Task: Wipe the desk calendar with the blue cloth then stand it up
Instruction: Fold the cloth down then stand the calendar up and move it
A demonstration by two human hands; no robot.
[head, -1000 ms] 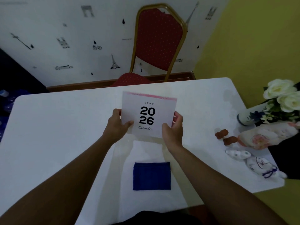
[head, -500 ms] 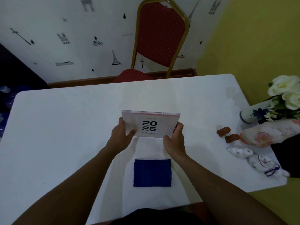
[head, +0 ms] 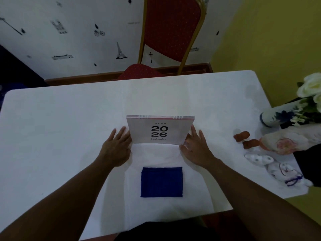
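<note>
A: Which step are we at?

B: Standing it up, I'd judge. The desk calendar (head: 159, 131) stands at the desk's (head: 60, 119) centre, left hand (head: 115, 148) at its nine o'clock edge and right hand (head: 195, 147) at three, fingers spread flat, clamped on nothing.

A: The blue cloth (head: 161, 182)?

B: Folded at six o'clock, untouched. Next, let go gently and check it stays up.

A: Containers?

B: A vase (head: 278, 115) at three, holding white flowers (head: 311, 87).

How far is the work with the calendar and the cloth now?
The desk calendar stands upright on the white table. The left hand and right hand flank it, fingers open. The blue cloth lies folded nearby. Whether wiping happened cannot be told.
</note>
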